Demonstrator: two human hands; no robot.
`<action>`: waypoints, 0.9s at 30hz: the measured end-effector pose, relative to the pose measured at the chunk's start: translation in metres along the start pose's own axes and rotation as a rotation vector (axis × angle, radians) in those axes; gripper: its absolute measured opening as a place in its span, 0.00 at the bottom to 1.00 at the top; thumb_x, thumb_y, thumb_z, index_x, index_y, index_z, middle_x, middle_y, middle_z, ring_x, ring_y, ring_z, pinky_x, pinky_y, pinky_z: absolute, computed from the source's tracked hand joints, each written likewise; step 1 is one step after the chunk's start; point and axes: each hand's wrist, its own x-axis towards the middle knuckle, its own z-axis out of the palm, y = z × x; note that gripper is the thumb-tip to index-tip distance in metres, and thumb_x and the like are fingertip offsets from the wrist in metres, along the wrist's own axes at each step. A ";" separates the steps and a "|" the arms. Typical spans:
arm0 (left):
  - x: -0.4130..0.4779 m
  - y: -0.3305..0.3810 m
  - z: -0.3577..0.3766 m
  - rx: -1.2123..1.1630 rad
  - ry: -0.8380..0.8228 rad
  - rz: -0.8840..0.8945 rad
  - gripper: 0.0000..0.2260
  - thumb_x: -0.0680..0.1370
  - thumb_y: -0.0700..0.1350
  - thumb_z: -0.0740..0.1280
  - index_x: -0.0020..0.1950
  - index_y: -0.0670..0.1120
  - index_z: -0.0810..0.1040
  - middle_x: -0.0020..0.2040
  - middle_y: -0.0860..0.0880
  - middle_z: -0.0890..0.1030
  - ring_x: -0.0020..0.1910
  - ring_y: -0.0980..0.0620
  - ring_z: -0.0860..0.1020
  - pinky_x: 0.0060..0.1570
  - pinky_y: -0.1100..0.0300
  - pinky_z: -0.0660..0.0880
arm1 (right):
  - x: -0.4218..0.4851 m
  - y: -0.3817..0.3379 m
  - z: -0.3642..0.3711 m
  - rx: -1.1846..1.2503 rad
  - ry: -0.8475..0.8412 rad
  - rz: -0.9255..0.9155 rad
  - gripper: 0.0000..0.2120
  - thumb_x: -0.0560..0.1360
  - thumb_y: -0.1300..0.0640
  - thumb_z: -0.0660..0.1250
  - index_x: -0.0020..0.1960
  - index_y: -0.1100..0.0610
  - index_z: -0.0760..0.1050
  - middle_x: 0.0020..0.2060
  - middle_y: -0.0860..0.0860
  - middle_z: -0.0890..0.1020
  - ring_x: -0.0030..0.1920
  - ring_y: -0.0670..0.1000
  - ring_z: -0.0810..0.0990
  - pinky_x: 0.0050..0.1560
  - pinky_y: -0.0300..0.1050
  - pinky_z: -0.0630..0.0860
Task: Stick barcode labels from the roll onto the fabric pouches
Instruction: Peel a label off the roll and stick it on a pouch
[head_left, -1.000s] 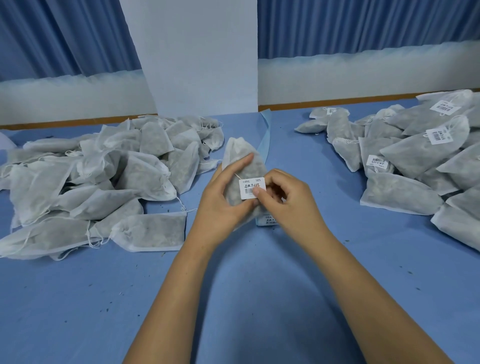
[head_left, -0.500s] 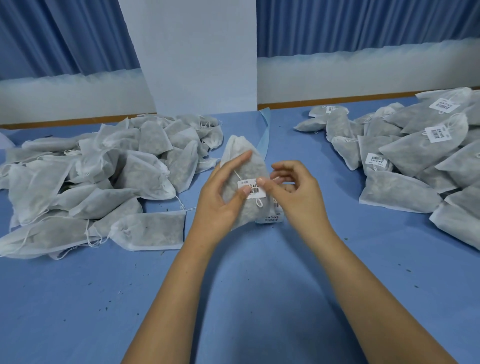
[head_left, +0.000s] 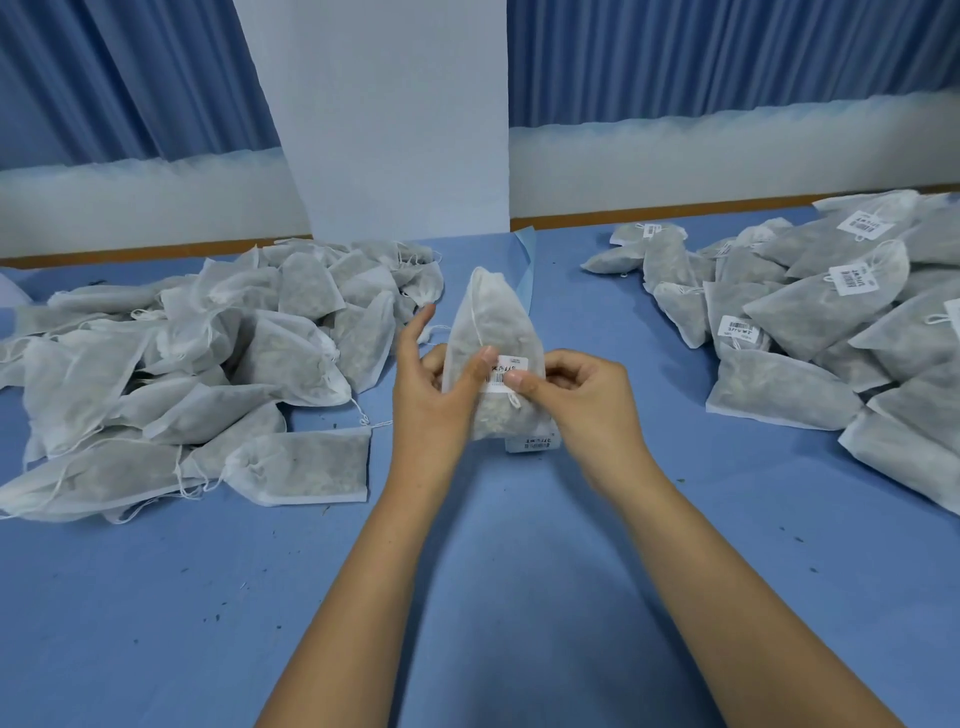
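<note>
**Soft load, two-thumb press**

The white translucent nonwoven fabric pouch (head_left: 493, 332) stood upright over the blue cloth table (head_left: 519, 571), clamped from both sides. The left hand (head_left: 431, 400) and right hand (head_left: 587, 400) each pinched it, thumbs on the white barcode label (head_left: 509, 369), fingers behind. It looked light, soft, with a lumpy fill. Best gripped at the sides, backing the label spot.

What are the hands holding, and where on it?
A fabric pouch: left hand grips its left edge, right hand pinches its right edge, both thumbs at the barcode label.
</note>
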 end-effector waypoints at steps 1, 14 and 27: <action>-0.001 0.003 0.004 0.011 -0.017 -0.016 0.25 0.76 0.44 0.72 0.69 0.54 0.66 0.38 0.55 0.84 0.38 0.62 0.81 0.39 0.70 0.74 | -0.001 -0.002 -0.003 0.008 0.036 -0.002 0.04 0.69 0.64 0.74 0.41 0.65 0.81 0.37 0.63 0.83 0.36 0.52 0.79 0.39 0.44 0.77; -0.019 0.025 0.104 0.274 -0.206 -0.106 0.22 0.75 0.46 0.72 0.67 0.46 0.71 0.43 0.49 0.82 0.45 0.52 0.81 0.45 0.63 0.74 | -0.031 -0.030 -0.107 0.075 -0.029 0.302 0.07 0.76 0.64 0.66 0.52 0.61 0.79 0.39 0.55 0.85 0.35 0.53 0.83 0.32 0.36 0.75; -0.039 0.030 0.187 0.153 -0.429 -0.506 0.33 0.79 0.56 0.65 0.78 0.46 0.55 0.66 0.48 0.72 0.50 0.51 0.81 0.48 0.62 0.75 | 0.010 -0.018 -0.175 0.458 0.368 0.332 0.09 0.78 0.68 0.60 0.54 0.73 0.74 0.48 0.68 0.78 0.44 0.51 0.80 0.46 0.38 0.80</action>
